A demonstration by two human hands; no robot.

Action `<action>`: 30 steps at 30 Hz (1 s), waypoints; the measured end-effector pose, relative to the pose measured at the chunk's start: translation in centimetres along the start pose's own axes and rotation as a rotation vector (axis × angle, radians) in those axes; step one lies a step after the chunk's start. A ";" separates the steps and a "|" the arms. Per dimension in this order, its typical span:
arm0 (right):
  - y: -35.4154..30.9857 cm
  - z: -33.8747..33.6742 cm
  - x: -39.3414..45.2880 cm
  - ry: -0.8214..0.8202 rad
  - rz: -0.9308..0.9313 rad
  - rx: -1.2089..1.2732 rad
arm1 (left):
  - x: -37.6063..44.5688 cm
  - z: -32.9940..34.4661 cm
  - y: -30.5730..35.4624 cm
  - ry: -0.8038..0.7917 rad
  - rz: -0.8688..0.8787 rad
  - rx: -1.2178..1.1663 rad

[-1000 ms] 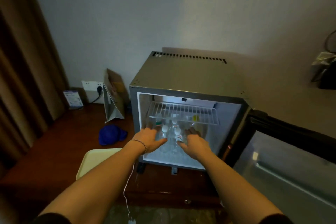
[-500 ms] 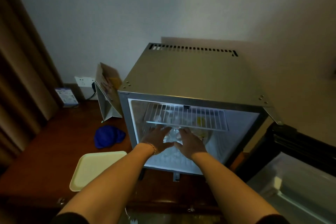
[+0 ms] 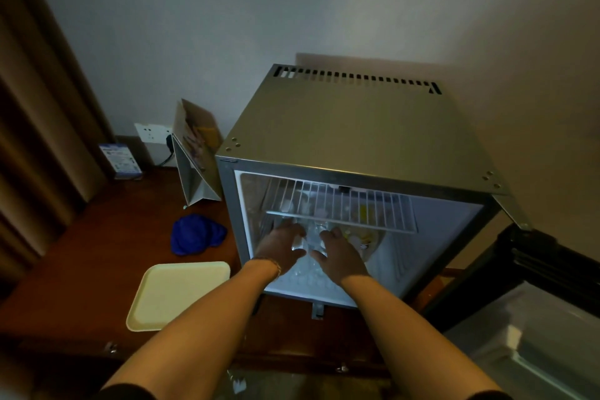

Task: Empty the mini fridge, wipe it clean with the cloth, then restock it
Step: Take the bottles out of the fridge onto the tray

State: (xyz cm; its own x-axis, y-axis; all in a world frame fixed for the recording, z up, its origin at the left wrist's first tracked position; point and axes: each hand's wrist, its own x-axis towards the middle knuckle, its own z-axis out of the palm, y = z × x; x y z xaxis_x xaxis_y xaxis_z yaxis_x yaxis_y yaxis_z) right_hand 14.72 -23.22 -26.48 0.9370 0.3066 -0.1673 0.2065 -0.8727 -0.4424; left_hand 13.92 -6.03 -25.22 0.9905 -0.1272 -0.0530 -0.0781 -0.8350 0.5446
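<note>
With both hands, left (image 3: 281, 248) and right (image 3: 339, 255), cupped around the bottles (image 3: 312, 237) under the fridge (image 3: 354, 140) shelf (image 3: 341, 208), we should grip firmly and lift them clear toward the tray (image 3: 177, 294) left of the fridge.

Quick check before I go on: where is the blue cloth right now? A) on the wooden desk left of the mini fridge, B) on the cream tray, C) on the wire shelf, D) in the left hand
A: the blue cloth lies bunched on the wooden desk, between the mini fridge and the wall, behind the cream tray.
</note>
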 end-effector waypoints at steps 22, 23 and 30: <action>-6.9 -1.0 -6.8 0.109 -0.149 -0.132 | -11.9 -4.1 -1.0 0.209 -0.054 0.049; -7.7 -1.3 -7.5 0.129 -0.159 -0.141 | -12.6 -4.8 -1.3 0.220 -0.043 0.042; -13.8 -0.1 -11.8 0.165 -0.172 -0.167 | -19.7 -8.9 -4.5 0.298 -0.051 0.002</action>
State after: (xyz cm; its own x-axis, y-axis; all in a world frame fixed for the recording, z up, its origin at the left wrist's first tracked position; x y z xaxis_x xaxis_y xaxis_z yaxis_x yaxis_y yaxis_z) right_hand 0.86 -14.80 -18.31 0.9144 0.4017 0.0494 0.3973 -0.8677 -0.2989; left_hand -4.18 5.02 -19.22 0.9827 0.0778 0.1678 -0.0270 -0.8373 0.5461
